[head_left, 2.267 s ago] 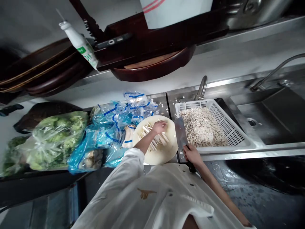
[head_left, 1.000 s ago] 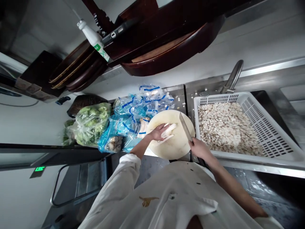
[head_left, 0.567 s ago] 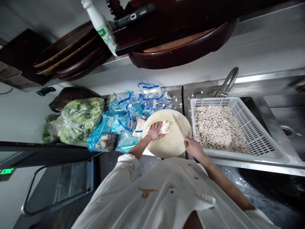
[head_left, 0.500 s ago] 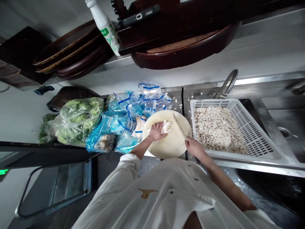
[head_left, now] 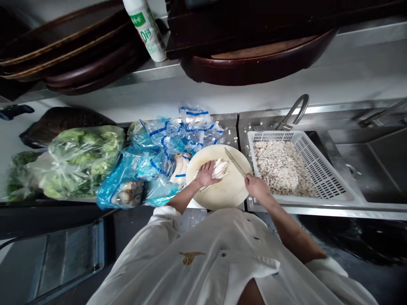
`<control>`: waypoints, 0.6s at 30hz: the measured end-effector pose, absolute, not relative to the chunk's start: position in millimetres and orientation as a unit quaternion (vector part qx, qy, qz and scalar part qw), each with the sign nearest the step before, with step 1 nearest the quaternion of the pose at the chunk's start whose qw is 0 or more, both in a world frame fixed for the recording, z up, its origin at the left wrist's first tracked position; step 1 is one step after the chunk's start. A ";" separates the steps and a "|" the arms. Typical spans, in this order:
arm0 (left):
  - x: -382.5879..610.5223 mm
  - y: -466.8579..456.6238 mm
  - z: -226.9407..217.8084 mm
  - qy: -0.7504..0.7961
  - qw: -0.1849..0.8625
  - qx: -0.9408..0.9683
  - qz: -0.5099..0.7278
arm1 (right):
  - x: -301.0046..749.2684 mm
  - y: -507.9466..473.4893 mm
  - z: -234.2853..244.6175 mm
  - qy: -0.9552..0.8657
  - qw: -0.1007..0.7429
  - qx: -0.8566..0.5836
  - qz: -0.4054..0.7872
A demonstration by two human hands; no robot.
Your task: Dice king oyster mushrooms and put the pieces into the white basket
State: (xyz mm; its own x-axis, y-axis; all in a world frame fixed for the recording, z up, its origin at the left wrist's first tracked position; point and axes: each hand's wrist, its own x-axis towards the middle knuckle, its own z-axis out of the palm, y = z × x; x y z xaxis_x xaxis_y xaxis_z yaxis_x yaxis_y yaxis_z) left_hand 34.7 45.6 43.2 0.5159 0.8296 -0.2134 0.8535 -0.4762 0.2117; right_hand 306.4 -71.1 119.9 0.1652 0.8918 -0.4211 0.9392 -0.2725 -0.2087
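My left hand [head_left: 206,174] lies with its fingers apart on pale sliced strips [head_left: 220,169], which look like king oyster mushroom. They rest on a round, cream-coloured cutting board [head_left: 227,197]. In my right hand [head_left: 257,187], at the board's right side, the handle of a kitchen knife [head_left: 235,162] is gripped. Its blade slants up and left over the board, apart from the strips. Just left of the board, whole pale mushrooms [head_left: 179,167] show among clear and blue plastic bags [head_left: 152,163].
Right of the board, a white perforated basket [head_left: 330,178] holds many small chopped pale pieces [head_left: 282,169], below a curved faucet [head_left: 297,106]. Bagged leafy greens [head_left: 82,161] sit at left. Overhead, a shelf carries dark trays [head_left: 260,70] and a white bottle [head_left: 148,34].
The camera view has shifted, so the shelf and the bagged greens appear larger and further left. Both hands, the knife and the strips keep nearly the same places on the board.
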 end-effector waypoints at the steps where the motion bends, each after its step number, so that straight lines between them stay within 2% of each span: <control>1: 34.7 45.9 42.7 0.487 0.144 0.861 -0.039 | 305.2 -71.5 119.9 0.603 0.047 0.763 -0.229; 18: 40.8 38.9 49.3 0.508 0.132 0.850 -0.034 | 297.9 -70.7 132.9 0.623 0.053 0.746 -0.230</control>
